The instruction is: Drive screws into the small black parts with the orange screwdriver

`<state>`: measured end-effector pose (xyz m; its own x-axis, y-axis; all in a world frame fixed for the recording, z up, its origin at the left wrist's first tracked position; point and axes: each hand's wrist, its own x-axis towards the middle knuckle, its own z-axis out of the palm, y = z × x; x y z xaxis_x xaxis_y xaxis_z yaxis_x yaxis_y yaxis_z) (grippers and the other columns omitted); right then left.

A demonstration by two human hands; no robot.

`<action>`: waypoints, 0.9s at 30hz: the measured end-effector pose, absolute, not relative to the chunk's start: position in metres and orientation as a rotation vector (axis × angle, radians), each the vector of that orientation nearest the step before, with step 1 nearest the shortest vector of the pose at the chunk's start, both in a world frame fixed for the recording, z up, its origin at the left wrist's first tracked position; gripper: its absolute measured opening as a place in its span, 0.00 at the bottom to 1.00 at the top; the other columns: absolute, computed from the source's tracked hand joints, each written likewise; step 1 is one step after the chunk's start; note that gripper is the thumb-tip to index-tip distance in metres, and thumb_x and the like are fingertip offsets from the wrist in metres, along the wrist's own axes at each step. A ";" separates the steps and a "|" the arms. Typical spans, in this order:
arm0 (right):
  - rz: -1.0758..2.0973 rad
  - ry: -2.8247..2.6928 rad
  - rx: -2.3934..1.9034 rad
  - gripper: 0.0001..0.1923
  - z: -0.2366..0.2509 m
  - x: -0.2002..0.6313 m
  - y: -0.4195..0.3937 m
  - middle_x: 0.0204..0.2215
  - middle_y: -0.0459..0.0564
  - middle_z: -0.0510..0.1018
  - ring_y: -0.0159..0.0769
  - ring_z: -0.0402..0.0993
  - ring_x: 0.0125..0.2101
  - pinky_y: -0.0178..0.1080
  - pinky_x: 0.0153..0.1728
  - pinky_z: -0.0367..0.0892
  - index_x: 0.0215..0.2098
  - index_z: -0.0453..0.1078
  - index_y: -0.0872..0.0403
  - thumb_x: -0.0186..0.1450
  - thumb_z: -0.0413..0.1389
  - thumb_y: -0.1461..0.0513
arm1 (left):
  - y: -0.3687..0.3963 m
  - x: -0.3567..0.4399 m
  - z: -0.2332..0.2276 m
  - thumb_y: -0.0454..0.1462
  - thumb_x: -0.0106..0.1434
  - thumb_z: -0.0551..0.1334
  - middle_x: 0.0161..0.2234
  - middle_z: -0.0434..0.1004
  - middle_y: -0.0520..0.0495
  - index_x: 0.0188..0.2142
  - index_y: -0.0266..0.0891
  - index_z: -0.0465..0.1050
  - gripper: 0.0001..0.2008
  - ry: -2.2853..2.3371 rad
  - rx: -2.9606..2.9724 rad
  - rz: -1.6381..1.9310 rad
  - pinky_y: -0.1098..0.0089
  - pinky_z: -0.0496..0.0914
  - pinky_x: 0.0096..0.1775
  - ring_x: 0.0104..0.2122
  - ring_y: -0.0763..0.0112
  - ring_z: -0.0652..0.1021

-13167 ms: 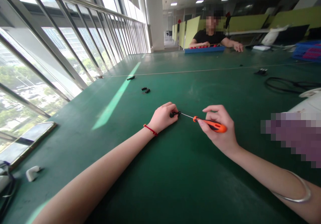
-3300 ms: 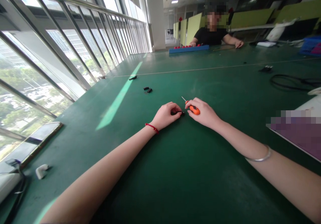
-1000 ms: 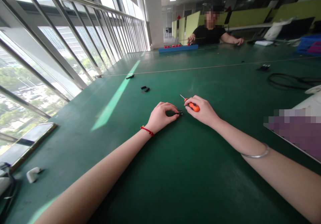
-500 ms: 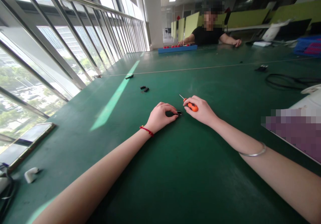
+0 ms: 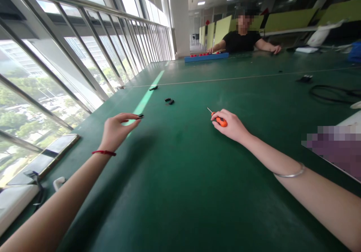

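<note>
The left hand (image 5: pixel 115 131) holds a small black plastic part (image 5: pixel 140 116) in a narrow fingertip grip, raised over the green bench (image 5: pixel 183 176), and this part seems light, stiff and easy to drop, while the right hand (image 5: pixel 231 126) is closed around an orange-handled screwdriver (image 5: pixel 219 120).

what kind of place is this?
Likely an open-plan workshop or assembly floor in an office building: a long green work table, a wall of tall windows, green partitions behind, and a seated person working at a blue tray.
</note>
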<state>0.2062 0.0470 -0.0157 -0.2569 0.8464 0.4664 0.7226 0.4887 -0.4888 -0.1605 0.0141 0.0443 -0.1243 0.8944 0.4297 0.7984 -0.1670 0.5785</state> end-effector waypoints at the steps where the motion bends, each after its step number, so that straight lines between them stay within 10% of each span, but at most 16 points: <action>1: 0.220 -2.045 -1.297 0.05 -0.016 0.206 0.047 0.33 0.48 0.72 0.34 0.69 0.30 0.37 0.33 0.64 0.32 0.70 0.51 0.58 0.54 0.61 | 0.008 -0.183 0.046 0.43 0.51 0.66 0.37 0.80 0.53 0.33 0.41 0.78 0.11 2.090 1.911 1.167 0.68 0.70 0.44 0.38 0.68 0.77; 8: 0.188 -2.062 -1.315 0.05 -0.017 0.206 0.047 0.33 0.48 0.71 0.34 0.69 0.30 0.37 0.32 0.63 0.33 0.70 0.51 0.58 0.54 0.61 | -0.036 -0.270 0.045 0.48 0.49 0.65 0.24 0.77 0.61 0.29 0.49 0.76 0.10 2.571 1.461 1.025 0.70 0.68 0.38 0.34 0.67 0.75; 27: 0.244 -2.056 -1.324 0.05 -0.015 0.207 0.047 0.33 0.48 0.70 0.35 0.70 0.31 0.39 0.34 0.64 0.33 0.70 0.51 0.58 0.53 0.62 | -0.044 -0.275 0.040 0.47 0.45 0.66 0.27 0.77 0.66 0.24 0.52 0.75 0.06 2.506 1.309 1.047 0.71 0.67 0.40 0.40 0.67 0.75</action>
<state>0.2069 0.0466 -0.0154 -0.2597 0.8629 0.4336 0.7371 0.4672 -0.4883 -0.2752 -0.0441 0.0397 -0.6163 0.7628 0.1955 0.6752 0.3841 0.6298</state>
